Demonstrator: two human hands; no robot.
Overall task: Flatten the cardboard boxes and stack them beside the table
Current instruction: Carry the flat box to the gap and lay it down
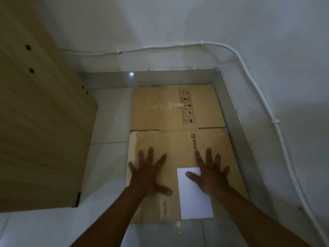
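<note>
Both hands were flat on the cardboard when I looked down through the head camera. My left hand (148,172) lay palm-down with the fingers fanned wide on the near-left part of the flattened brown cardboard box (178,157), thumb pointing inward. My right hand (209,172) mirrored it on the near-right part, open and spread, its thumb resting on the white rectangular paper label (194,198) stuck to the panel. Neither hand gripped anything; both were simply pressing down, with the forearms reaching forward from the bottom of the view.

I judged this to be the close of the flattening step: the box already lay collapsed on the pale tiled floor (106,122), its far panel with printed black handling symbols (187,106) toward the white plastered wall (178,24). A seam ran across the middle, and the near panel seemed to sit slightly above the far one, so I could not tell whether this was one box or two sheets overlapped. It lay in the corner, its right edge just beside the grey skirting (236,139), and near the tan wooden panel with round holes (35,122) on the left, which I took for the side of the table.

Next, I reckoned, the move called for lifting both palms off, checking the creases held, and fetching another box. Springing flaps were the risk.
</note>
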